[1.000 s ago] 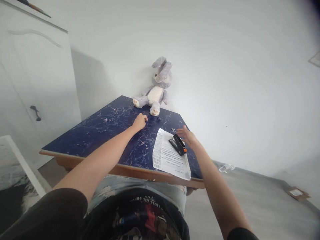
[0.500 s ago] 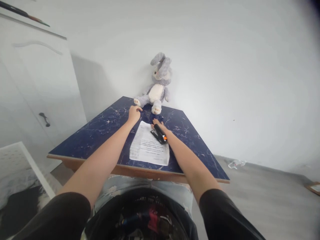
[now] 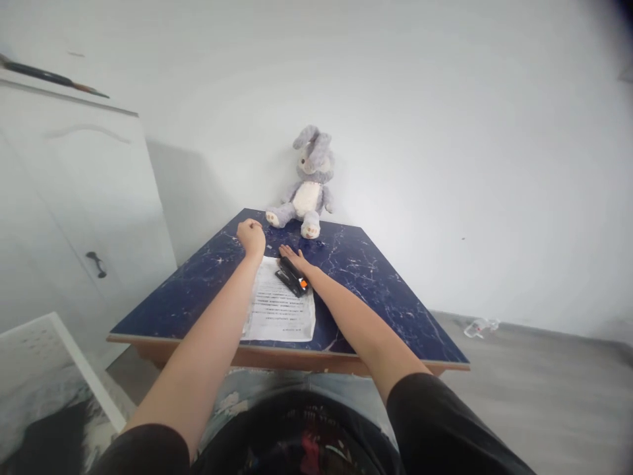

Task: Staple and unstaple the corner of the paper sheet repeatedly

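Observation:
My left hand (image 3: 252, 237) is over the far left part of the table, closed with its fingers curled. Whatever it holds, if anything, cannot be made out. My right hand (image 3: 295, 258) lies flat near the far edge of a printed sheet of paper (image 3: 279, 316), fingers stretched out and open. Right beside that hand, a black stapler (image 3: 291, 276) with an orange spot rests on the sheet. Beyond both hands a grey plush rabbit (image 3: 307, 198) sits against the wall.
The dark blue marbled table (image 3: 376, 297) has a brown edge towards me. A white cabinet (image 3: 89, 191) stands at left, with a white-framed container (image 3: 64, 343) below it. Some clear plastic (image 3: 481, 327) lies on the grey floor at right.
My left hand has moved left, away from the rabbit's foot. The paper, stapler and right hand have shifted left across the table. The view has tilted up slightly.

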A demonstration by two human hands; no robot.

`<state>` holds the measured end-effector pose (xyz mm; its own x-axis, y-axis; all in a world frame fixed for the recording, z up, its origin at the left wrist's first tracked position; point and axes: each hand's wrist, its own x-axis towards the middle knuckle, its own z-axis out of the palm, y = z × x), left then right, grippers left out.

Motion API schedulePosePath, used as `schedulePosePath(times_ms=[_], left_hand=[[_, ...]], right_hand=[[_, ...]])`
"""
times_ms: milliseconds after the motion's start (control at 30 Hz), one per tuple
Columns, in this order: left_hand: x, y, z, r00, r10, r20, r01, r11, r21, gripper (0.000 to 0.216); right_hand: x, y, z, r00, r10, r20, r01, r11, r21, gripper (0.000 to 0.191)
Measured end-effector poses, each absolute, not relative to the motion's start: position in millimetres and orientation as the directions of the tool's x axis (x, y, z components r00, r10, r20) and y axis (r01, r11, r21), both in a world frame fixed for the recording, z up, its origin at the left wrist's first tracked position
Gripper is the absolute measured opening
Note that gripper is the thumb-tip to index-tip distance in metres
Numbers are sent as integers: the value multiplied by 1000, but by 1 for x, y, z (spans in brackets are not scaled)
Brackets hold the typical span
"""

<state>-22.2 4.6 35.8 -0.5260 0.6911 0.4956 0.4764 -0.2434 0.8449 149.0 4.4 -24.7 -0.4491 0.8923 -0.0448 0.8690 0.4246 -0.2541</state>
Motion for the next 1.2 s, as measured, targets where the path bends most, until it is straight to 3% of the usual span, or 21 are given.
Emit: schedulePosePath(times_ms=[133,267,367,467,600,733,833,900,967,1033,1100,1200], left_hand=[[-14,5,25,-445,782,436,438,-234,868,30],[-1,9,9,-245,891,382,481,-231,846,29],[14,6,-5,98,928,359,600,-343,723,34],[30,2,-16,418,851,318,687,-525,502,36],[40,-2,-23,461,828,319,764,-553,332,30],[32,0,-22,346,875,340,794,-466,390,30],[24,2,-18,262,906,332,795,-398,457,30],[23,3,-16,303,881,364,758,-455,468,31],[26,1,-14,446,787,426,652,-612,448,30],[31,-2,-13,630,640,440,502,-768,399,30],[34,-5,-13,753,542,373,413,-831,373,31],[34,-10,-13,795,544,267,437,-820,369,37]], right_hand=[[202,-12,-30,-352,936,-18,912,339,-232,62],[249,-29,-36,-266,964,-16,943,257,-210,62],[271,-38,-41,-238,971,-1,952,233,-200,62],[280,-42,-44,-236,971,30,948,237,-211,61],[281,-40,-44,-253,966,56,938,259,-231,58],[286,-39,-45,-296,938,179,904,335,-264,46],[298,-42,-39,-289,877,384,827,431,-361,35],[310,-49,-31,-236,863,447,741,458,-492,40],[323,-60,-20,-284,890,355,591,455,-667,54],[333,-72,-9,-499,849,176,420,415,-807,60],[339,-83,0,-685,727,50,312,355,-881,64],[337,-91,7,-744,668,7,271,311,-911,69]])
